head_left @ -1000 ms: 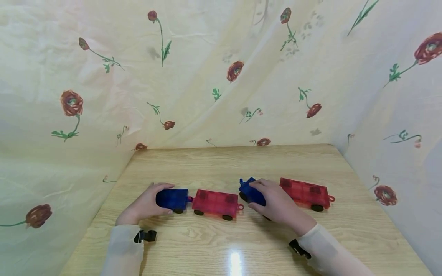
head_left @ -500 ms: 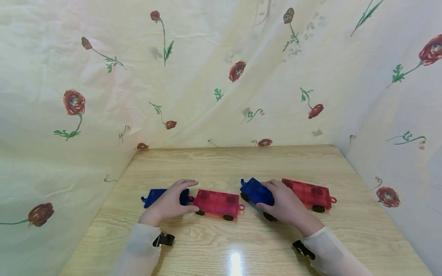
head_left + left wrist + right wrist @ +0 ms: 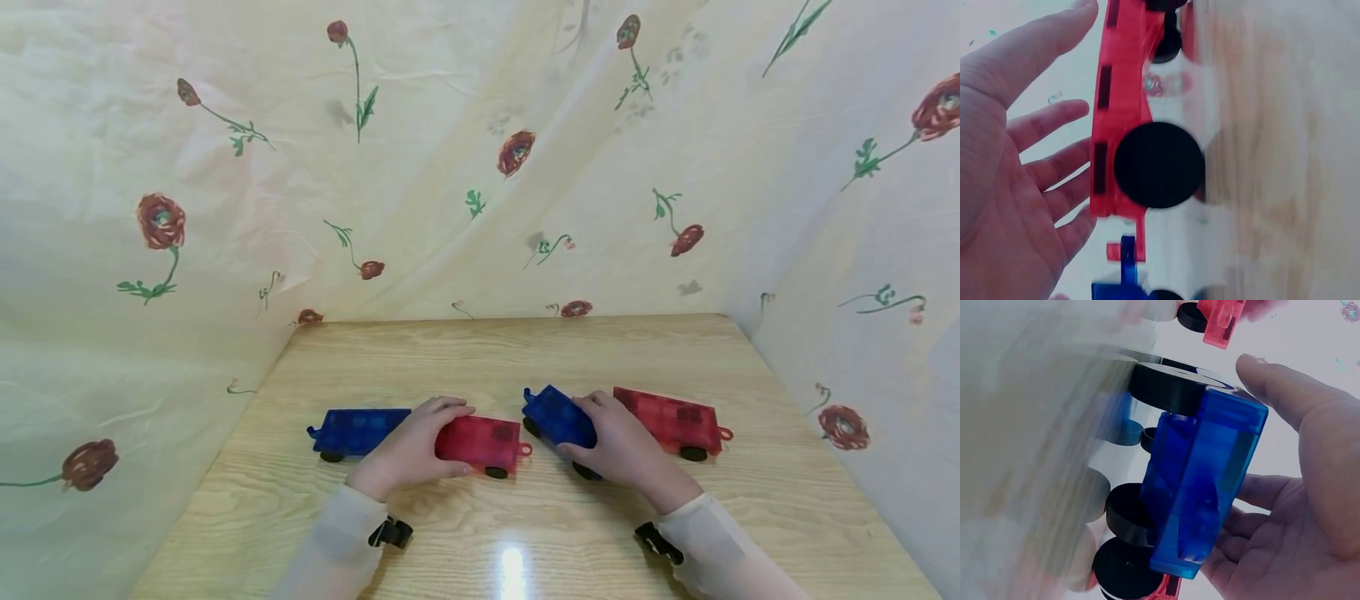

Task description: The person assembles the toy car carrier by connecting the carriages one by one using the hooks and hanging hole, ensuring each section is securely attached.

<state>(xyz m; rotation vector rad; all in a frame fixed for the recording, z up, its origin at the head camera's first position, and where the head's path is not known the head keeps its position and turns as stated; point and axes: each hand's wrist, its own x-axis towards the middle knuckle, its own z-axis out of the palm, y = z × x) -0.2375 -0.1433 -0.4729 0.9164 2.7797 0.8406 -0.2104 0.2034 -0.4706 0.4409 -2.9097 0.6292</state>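
In the head view my left hand (image 3: 416, 446) straddles a translucent red toy train car (image 3: 487, 440), fingers along its far side and thumb along the near side. The left wrist view shows the thumb (image 3: 1041, 47) raised and the fingers behind the car. A blue train car (image 3: 360, 427) stands in line to its left; in the left wrist view its hook (image 3: 1127, 253) overlaps the red car's end loop (image 3: 1116, 250). My right hand (image 3: 618, 446) holds a second blue train car (image 3: 558, 417) around its rear, thumb near, fingers far; its hook points back left.
A second red train car (image 3: 667, 421) stands behind the right hand, partly covered, its loop (image 3: 725, 434) pointing right. All stand on a wood-grain table (image 3: 480, 358). A flowered cloth (image 3: 420, 167) rises at the back and sides.
My left hand has moved right, off the left blue car and onto the red one beside it. My right hand has slid slightly back along its blue car, which stays in place.
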